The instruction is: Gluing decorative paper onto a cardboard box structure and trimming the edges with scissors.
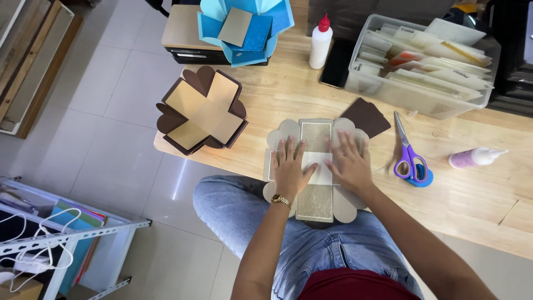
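Both hands (319, 166) press flat on beige card (316, 136).

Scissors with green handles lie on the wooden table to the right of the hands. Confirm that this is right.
Not quite. In the head view the scissors have purple handles, not green. They do lie on the wooden table, to the right of the right hand and left hand.

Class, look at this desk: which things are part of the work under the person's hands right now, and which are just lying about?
In hand:
left hand
right hand
beige cross-shaped card

Lying about:
purple scissors
brown card piece
brown folded card
blue folded card
two glue bottles
clear bin
black phone
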